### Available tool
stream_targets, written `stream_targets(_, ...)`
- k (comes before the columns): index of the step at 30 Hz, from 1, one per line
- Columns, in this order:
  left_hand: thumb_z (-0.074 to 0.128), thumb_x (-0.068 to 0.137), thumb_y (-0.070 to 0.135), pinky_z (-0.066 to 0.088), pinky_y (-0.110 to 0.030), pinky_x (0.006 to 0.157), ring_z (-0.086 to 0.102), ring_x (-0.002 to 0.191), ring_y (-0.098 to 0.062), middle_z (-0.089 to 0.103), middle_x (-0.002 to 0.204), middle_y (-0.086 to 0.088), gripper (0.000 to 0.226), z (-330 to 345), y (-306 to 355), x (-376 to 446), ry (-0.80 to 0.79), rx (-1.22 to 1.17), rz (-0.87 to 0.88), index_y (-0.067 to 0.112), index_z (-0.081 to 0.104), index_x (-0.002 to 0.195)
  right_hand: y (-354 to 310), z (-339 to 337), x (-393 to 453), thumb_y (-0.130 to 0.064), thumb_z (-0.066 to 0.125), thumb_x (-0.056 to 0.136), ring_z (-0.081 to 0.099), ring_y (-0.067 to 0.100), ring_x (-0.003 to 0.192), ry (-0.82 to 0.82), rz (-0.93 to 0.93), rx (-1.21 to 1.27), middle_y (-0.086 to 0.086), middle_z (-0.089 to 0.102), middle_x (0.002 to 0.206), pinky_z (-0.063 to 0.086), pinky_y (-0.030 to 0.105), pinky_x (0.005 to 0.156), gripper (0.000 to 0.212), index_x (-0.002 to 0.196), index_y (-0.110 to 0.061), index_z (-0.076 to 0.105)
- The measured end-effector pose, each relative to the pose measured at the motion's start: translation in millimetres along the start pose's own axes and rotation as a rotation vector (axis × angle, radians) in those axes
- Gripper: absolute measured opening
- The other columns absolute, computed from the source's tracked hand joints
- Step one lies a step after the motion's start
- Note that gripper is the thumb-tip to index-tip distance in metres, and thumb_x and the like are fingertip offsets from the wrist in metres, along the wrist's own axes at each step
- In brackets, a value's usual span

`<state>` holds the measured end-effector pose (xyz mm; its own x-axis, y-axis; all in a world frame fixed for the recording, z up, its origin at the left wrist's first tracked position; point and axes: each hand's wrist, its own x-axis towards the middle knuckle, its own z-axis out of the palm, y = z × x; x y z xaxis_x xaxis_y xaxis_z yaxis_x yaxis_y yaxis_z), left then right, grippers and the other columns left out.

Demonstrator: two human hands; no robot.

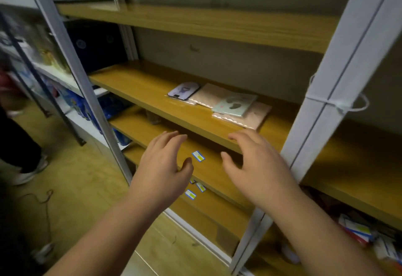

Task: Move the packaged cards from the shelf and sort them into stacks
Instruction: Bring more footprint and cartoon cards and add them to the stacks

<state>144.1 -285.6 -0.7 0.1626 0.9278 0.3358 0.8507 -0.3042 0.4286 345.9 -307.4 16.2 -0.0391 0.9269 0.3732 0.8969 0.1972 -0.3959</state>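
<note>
Facing a wooden shelf (139, 84), head view: the left hand (162, 168) and right hand (255, 163) hovered before its front edge, fingers spread wide and relaxed, holding nothing. Four packaged cards (219, 99) lay toward the shelf's right end, partly overlapping. Small labels (198, 156) marked the lower shelves' front edges.

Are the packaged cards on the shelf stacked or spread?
Spread. The cards lie flat in a loose overlapping row on the shelf, not a squared stack. Both hands hold nothing.
</note>
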Motion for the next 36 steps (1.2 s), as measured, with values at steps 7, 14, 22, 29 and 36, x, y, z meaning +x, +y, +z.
stream_targets(7,0.059,0.092,0.04,0.029,-0.032,0.111,0.034,0.141,-0.014,0.047,0.15,0.005,0.057,-11.4,-49.0,85.2,0.014,0.057,0.003,0.025,0.048,0.145,-8.7,36.8,88.1,-0.044,0.054,0.093,0.051,0.013,0.118,0.008,0.016,-0.001,-0.007,0.057,0.128,0.043,0.031,0.099,0.046,0.134,-0.024,0.055)
stream_targets(14,0.05,0.093,0.056,0.033,-0.031,0.107,0.034,0.141,-0.012,0.043,0.153,0.01,0.06,7.4,-86.8,150.4,-0.06,-0.01,0.006,0.031,0.043,0.147,-12.8,62.2,136.8,-0.043,0.056,0.09,0.052,0.015,0.113,-0.02,0.078,-0.026,-0.007,0.057,0.122,0.044,0.033,0.097,0.044,0.13,-0.023,0.058)
stream_targets(22,0.052,0.094,0.055,0.04,-0.04,0.101,0.047,0.127,-0.03,0.054,0.142,-0.005,0.057,45.6,-123.2,250.3,-0.187,-0.023,0.122,0.02,0.053,0.14,-24.7,88.1,164.4,-0.041,0.057,0.091,0.053,0.014,0.112,-0.011,0.244,-0.11,-0.008,0.057,0.122,0.044,0.032,0.096,0.042,0.13,-0.024,0.058)
stream_targets(29,0.04,0.085,0.078,0.039,-0.043,0.098,0.052,0.122,-0.039,0.058,0.134,-0.02,0.083,90.1,-142.8,337.1,-0.356,0.353,0.093,0.015,0.044,0.138,-43.6,111.4,177.1,-0.041,0.056,0.093,0.05,0.01,0.115,0.069,0.395,-0.173,-0.01,0.057,0.125,0.04,0.027,0.099,0.043,0.132,-0.025,0.056)
stream_targets(36,0.077,0.068,0.066,0.044,-0.041,0.094,0.05,0.121,-0.042,0.051,0.136,-0.019,0.094,89.4,-162.7,361.2,-0.367,-0.057,0.043,0.015,0.044,0.14,-62.7,128.5,183.8,-0.043,0.054,0.093,0.048,0.006,0.117,0.115,0.439,-0.207,-0.013,0.056,0.126,0.038,0.027,0.102,0.044,0.134,-0.027,0.054)
